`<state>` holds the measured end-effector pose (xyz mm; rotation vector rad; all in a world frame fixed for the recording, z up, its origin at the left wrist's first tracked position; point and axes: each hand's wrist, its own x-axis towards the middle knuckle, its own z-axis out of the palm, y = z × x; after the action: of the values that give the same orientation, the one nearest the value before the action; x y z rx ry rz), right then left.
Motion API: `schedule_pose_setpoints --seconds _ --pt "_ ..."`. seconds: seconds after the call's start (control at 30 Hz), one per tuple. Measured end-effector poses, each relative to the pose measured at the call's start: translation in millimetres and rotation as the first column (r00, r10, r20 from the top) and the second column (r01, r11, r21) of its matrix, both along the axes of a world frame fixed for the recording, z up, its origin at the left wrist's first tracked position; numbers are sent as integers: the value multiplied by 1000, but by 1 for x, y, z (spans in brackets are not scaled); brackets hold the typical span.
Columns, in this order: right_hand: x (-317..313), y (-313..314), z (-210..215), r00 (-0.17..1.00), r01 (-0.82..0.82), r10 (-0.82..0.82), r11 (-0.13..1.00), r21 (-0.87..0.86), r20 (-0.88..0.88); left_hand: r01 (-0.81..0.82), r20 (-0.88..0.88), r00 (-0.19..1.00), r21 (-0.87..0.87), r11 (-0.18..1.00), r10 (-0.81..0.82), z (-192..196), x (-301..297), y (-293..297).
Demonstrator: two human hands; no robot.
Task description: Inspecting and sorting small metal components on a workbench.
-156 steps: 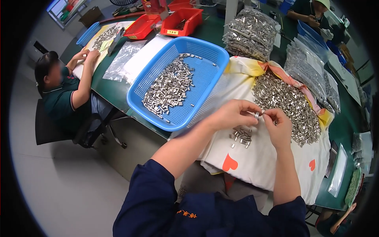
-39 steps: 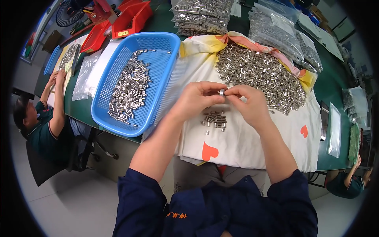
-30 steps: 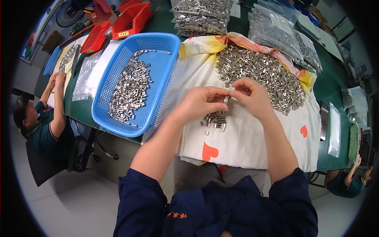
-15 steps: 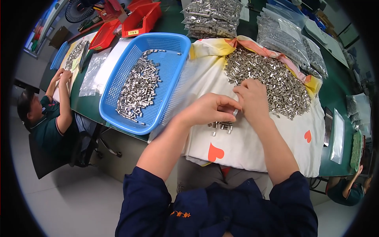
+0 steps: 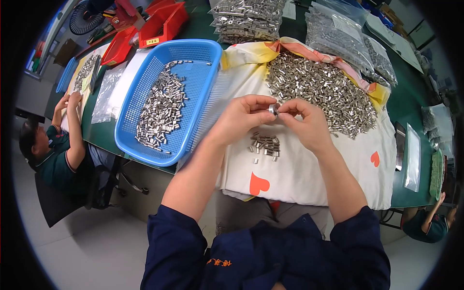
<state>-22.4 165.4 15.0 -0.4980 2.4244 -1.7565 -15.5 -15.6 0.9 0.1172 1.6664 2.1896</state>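
Between the thumb and fingers of my left hand (image 5: 244,117) is a short shiny metal sleeve (image 5: 273,109), seen nearly end-on. The fingertips of my right hand (image 5: 308,124) are pinched together against its right side; both hands are closed on it above the cloth. Just below them, a small group of similar sleeves (image 5: 266,144) lies on the white cloth (image 5: 309,181) with red hearts. A large heap of metal sleeves (image 5: 324,89) spreads beyond my right hand. To my left, a blue perforated basket (image 5: 123,113) holds another pile of sleeves (image 5: 162,108).
Clear bags of metal parts (image 5: 249,21) are stacked at the back, with more bags (image 5: 336,36) to the right. Red bins (image 5: 162,24) stand at the far left. One co-worker (image 5: 60,150) sits at left, another (image 5: 425,224) at right. The table (image 5: 104,128) is green.
My right hand has drawn back from the heap's edge, and both hands have come up to meet at a sleeve. The small group below is more exposed. The whole view has shifted slightly.
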Motion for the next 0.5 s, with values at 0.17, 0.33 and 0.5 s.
schedule_pose_setpoints --seconds 0.17,0.33,0.5 --pt "1 3 5 1000 12 -11 998 68 -24 18 -44 999 -30 999 -20 -1 1 3" --pt "4 0 1 988 13 5 994 112 -155 11 -72 997 -68 998 -16 -5 1 2" --pt "9 -4 3 897 109 57 932 345 -438 6 -90 996 -154 988 -20 -3 3 3"
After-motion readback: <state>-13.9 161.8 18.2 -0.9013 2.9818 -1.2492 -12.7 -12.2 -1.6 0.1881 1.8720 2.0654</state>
